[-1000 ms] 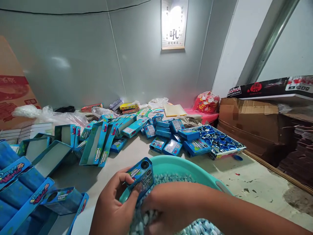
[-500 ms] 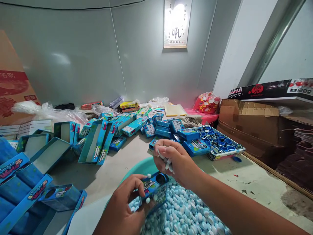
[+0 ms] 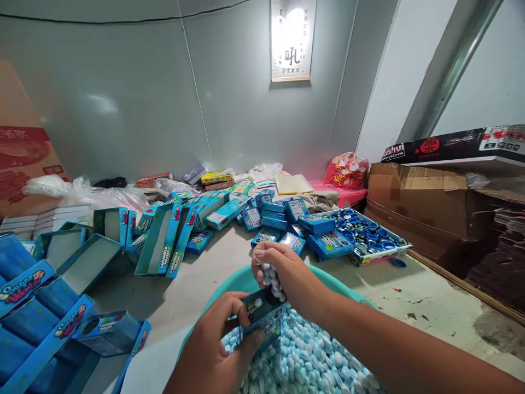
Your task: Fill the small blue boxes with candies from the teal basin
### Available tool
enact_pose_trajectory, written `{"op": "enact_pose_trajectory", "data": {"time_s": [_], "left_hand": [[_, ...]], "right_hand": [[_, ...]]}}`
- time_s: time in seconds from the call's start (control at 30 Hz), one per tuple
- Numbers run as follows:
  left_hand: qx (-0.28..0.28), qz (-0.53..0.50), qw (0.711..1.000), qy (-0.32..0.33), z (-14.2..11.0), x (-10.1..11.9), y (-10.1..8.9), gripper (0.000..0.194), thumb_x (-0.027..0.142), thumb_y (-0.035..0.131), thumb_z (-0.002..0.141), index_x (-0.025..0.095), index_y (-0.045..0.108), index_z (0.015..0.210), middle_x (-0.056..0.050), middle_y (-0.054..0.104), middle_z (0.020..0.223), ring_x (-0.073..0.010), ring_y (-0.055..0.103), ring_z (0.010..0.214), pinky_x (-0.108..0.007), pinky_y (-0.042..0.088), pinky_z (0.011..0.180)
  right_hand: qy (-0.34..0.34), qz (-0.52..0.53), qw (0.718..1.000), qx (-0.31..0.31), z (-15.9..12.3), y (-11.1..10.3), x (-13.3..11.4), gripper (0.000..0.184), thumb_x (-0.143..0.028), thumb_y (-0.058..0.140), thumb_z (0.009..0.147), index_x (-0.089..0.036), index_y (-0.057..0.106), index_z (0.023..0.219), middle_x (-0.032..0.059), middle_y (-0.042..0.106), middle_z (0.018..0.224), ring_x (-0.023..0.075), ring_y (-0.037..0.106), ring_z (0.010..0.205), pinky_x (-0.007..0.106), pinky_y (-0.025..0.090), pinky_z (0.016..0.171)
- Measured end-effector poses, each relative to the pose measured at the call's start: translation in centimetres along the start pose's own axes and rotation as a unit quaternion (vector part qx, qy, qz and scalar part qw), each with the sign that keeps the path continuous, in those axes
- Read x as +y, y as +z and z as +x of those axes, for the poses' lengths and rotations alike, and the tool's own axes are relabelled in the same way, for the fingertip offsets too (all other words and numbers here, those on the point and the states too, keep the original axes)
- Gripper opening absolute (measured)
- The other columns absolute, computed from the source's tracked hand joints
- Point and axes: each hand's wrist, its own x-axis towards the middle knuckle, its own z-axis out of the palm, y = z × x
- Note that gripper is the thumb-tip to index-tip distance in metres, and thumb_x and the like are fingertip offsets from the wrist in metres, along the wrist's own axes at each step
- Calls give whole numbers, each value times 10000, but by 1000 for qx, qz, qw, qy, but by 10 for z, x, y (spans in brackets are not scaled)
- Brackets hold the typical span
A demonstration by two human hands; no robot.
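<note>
My left hand (image 3: 213, 350) grips a small blue candy box (image 3: 259, 317) upright over a teal basin (image 3: 241, 280). The box's round top hole faces up. My right hand (image 3: 283, 276) is cupped closed around a handful of white-blue candies (image 3: 271, 282) right above that hole, and a few candies sit at the opening. The basin is heaped with the same small blue and white candies (image 3: 311, 358).
Open blue display cartons (image 3: 164, 241) and small blue boxes (image 3: 279, 219) lie scattered across the floor. A tray of blue caps (image 3: 369, 236) sits at right, beside cardboard boxes (image 3: 414, 202). More blue cartons (image 3: 36, 317) crowd the near left.
My right hand came up out of the candy heap with a handful, then lowered onto the box's hole. My left hand brought the box lower over the basin.
</note>
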Motion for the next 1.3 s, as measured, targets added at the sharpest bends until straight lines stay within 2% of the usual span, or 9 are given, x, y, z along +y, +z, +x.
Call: {"op": "enact_pose_trajectory", "data": {"time_s": [0.13, 0.33, 0.47, 0.63, 0.8, 0.9, 0.97, 1.13, 1.3], "left_hand": [[20, -10, 1000, 18, 0, -1, 2, 328, 443, 732, 805, 224, 504, 718, -87, 724, 1134, -254, 710, 1023, -301, 583, 839], [16, 21, 1000, -7, -2, 2, 1, 249, 385, 713, 806, 223, 530, 763, -89, 703, 1199, -227, 712, 945, -203, 511, 579], [-1, 25, 1000, 10, -2, -1, 0, 278, 414, 678, 840, 231, 489, 749, -73, 703, 1172, -228, 706, 981, -236, 555, 682], [27, 83, 994, 70, -2, -6, -2, 270, 455, 653, 871, 240, 535, 759, -79, 699, 1095, -259, 664, 1104, -293, 560, 880], [2, 94, 993, 70, -1, -10, -4, 319, 527, 590, 902, 241, 528, 777, -71, 670, 933, -232, 665, 906, -279, 582, 767], [0, 83, 994, 75, -1, -11, -2, 319, 535, 573, 909, 238, 535, 798, -87, 678, 1014, -234, 676, 932, -288, 592, 781], [2, 74, 994, 79, -1, -11, 0, 296, 511, 582, 911, 237, 543, 804, -86, 685, 1082, -229, 692, 959, -290, 594, 817], [18, 49, 996, 69, -1, -10, 0, 280, 451, 667, 866, 231, 538, 751, -88, 682, 1202, -222, 710, 993, -293, 597, 859], [16, 39, 998, 43, -3, -10, 0, 320, 509, 665, 856, 226, 540, 775, -114, 668, 1262, -245, 698, 1073, -299, 593, 877]], "right_hand": [[2, -1, 1000, -13, 0, -1, 1, 198, -347, 583, 783, -184, 539, 679, -17, 545, 577, 117, 487, 548, 247, 376, 578], [-11, 32, 998, -52, 1, -2, 10, 222, -376, 573, 812, -185, 554, 701, -11, 582, 610, 131, 543, 540, 264, 416, 577], [-15, 54, 996, -67, 2, -3, 12, 290, -424, 595, 828, -172, 574, 686, 11, 623, 647, 141, 586, 557, 277, 431, 598], [-9, 68, 993, -99, 4, -3, 14, 499, -634, 582, 855, -169, 577, 675, 40, 658, 661, 149, 599, 570, 277, 431, 604], [-32, 19, 992, -123, 3, -4, 17, 638, -745, 482, 894, -176, 589, 624, 36, 627, 608, 163, 598, 602, 303, 456, 665], [-62, -47, 989, -123, 0, -4, 16, 661, -723, 435, 933, -179, 621, 608, 38, 616, 591, 175, 598, 659, 310, 455, 708], [-56, -69, 990, -113, -1, -4, 15, 663, -725, 418, 940, -181, 620, 620, 39, 611, 588, 175, 580, 651, 300, 441, 666], [-40, -87, 991, -89, -3, -2, 13, 696, -785, 412, 906, -179, 608, 626, 32, 573, 557, 154, 527, 568, 288, 423, 594], [-43, -97, 992, -68, -4, -1, 12, 725, -844, 404, 865, -190, 582, 610, 15, 544, 530, 146, 510, 526, 282, 405, 544]]}}
